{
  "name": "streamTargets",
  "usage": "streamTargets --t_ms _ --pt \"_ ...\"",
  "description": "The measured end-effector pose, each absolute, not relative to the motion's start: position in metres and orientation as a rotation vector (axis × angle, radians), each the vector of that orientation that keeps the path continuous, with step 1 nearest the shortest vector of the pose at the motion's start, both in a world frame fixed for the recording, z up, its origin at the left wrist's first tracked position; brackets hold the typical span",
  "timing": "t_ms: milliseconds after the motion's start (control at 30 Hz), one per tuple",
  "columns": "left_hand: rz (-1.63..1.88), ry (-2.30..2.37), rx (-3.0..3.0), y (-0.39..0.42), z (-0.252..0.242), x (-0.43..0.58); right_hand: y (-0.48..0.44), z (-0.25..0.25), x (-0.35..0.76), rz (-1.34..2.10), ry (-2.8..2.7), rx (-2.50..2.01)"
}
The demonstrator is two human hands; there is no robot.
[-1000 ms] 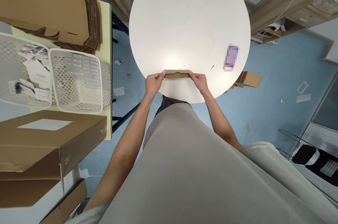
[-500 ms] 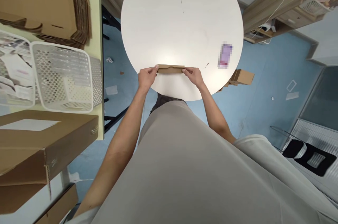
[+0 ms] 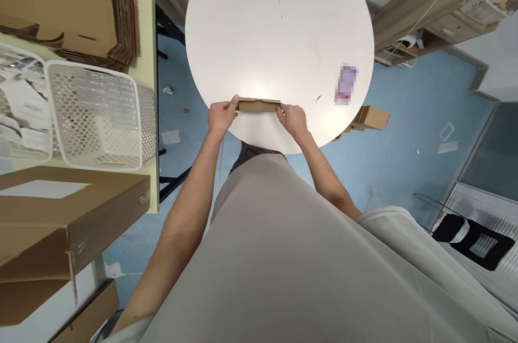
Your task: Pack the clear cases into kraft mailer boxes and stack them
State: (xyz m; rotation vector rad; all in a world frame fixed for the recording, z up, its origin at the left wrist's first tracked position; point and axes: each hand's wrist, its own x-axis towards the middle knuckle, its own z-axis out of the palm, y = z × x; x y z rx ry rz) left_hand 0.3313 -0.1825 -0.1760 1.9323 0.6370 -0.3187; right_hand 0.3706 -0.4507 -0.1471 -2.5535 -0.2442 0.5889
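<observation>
A small brown cardboard box (image 3: 259, 105), long and narrow from this side, is held at the near part of the round white table (image 3: 279, 46). My left hand (image 3: 222, 115) grips its left end, with the thumb on the top corner. At the right end, my right hand (image 3: 293, 119) pinches the corner between thumb and bent fingers. A flap edge with a shallow notch runs along the box's upper side. Its underside and far side are hidden from me.
A purple pixelated item (image 3: 346, 84) lies on the table's right. On the left, a side table (image 3: 145, 25) bears stacked flat cardboard (image 3: 89, 3), a white perforated basket (image 3: 140, 122) and a large carton (image 3: 109, 213). Cardboard boxes (image 3: 374, 117) stand beyond the table's right edge.
Both hands and the box have shifted slightly left. My right fingers have curled more around the right corner, and the flap edge sits a little differently.
</observation>
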Motion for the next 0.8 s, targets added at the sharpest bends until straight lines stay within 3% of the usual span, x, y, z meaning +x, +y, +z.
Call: streamTargets --t_ms 800 --pt "-0.194 0.574 2.231 -0.206 -0.169 0.313 -0.425 -0.122 0.359 0.662 0.112 -2.694"
